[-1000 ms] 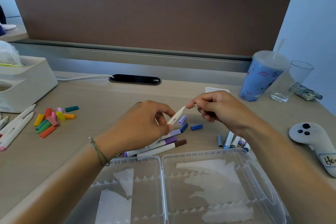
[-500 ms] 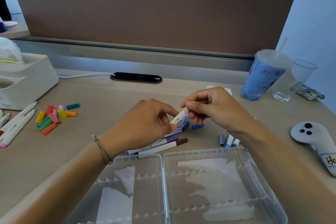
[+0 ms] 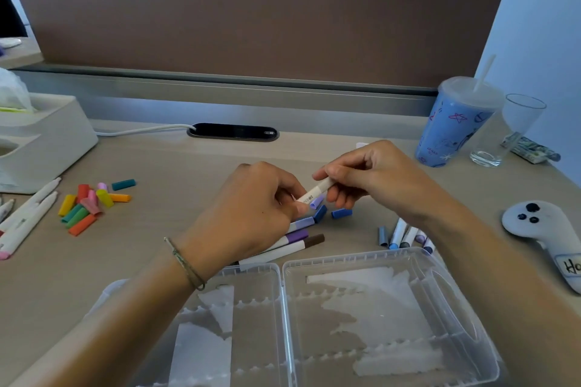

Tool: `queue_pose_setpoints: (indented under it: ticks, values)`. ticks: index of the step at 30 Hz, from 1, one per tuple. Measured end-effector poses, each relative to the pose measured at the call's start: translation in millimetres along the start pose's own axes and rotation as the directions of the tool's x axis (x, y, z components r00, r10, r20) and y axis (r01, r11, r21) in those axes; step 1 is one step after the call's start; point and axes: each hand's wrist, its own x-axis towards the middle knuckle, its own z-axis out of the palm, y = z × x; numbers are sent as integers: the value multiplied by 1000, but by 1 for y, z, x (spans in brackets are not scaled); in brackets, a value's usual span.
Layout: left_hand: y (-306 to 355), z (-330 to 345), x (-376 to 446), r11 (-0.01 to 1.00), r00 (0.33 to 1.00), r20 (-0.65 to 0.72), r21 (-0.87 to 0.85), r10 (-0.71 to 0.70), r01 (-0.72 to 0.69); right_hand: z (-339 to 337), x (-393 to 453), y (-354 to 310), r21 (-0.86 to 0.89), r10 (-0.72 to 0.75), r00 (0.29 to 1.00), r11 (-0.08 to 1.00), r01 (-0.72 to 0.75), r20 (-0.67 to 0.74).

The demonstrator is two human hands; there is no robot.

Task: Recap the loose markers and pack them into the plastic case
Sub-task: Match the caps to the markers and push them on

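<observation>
Both hands hold one white marker (image 3: 316, 191) above the desk centre. My left hand (image 3: 251, 214) grips its lower end and my right hand (image 3: 367, 176) pinches its upper end, so whether a cap is on is hidden. Under them lie capped markers (image 3: 292, 242) with purple and brown caps and loose blue and lilac caps (image 3: 341, 213). A few more blue-capped markers (image 3: 401, 234) lie beside my right wrist. Uncapped white markers (image 3: 25, 223) lie at the left, next to a pile of coloured caps (image 3: 89, 207). The clear plastic case (image 3: 284, 270) sits open in front with no markers inside.
A white tissue box (image 3: 47, 138) stands at far left. A blue cup with a straw (image 3: 452, 126) and a clear glass (image 3: 506, 132) stand at right, with a white controller (image 3: 547, 229) nearer. A brown divider (image 3: 251, 9) backs the desk.
My right hand has slid down along the marker toward my left hand, and it covers the marker's upper end now. The left hand has stayed in place.
</observation>
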Motion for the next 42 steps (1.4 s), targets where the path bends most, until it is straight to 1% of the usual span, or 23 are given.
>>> queue_pose_setpoints:
  ticks: [2,4,6,9,11,13,18,21,26,31,34,38,40,42]
  values:
    - [-4,1,0,993,999,41,116,-10,5,-14,0,2,-89,81,997,993,-81,2]
    - [-10,3,-1,977,996,81,214,-37,19,-30,-1,10,-265,172,984,948,-179,-49]
    - [-14,5,-1,964,991,115,264,-69,37,-43,-1,19,-417,296,950,855,-309,-97]
    - [-16,6,-2,949,988,135,315,-73,27,-52,0,37,-520,457,871,706,-480,-182]
    - [-16,6,-2,938,987,147,347,-61,6,-51,2,46,-574,476,840,623,-531,-261]
    - [-16,6,-2,932,985,160,361,-64,2,-50,3,53,-620,453,834,566,-543,-316]
    - [-16,6,-1,935,979,184,353,-82,12,-49,3,61,-669,420,832,504,-546,-363]
    - [-17,4,-1,945,978,188,325,-93,27,-52,4,64,-665,425,824,498,-558,-373]
    - [-17,2,0,962,988,133,271,-77,38,-56,3,65,-676,424,818,472,-565,-388]
    - [-20,5,1,970,990,129,242,-65,32,-51,11,68,-662,385,843,525,-535,-377]
    - [-20,7,1,972,990,124,232,-64,34,-49,12,71,-659,381,844,528,-535,-379]
    - [-19,7,0,978,995,90,205,-48,29,-50,10,74,-580,436,828,593,-558,-351]
    - [-19,7,0,980,997,65,196,-38,25,-51,9,70,-533,418,835,643,-550,-357]
    - [-16,8,0,987,998,51,161,-33,24,-52,8,61,-471,388,855,716,-515,-345]
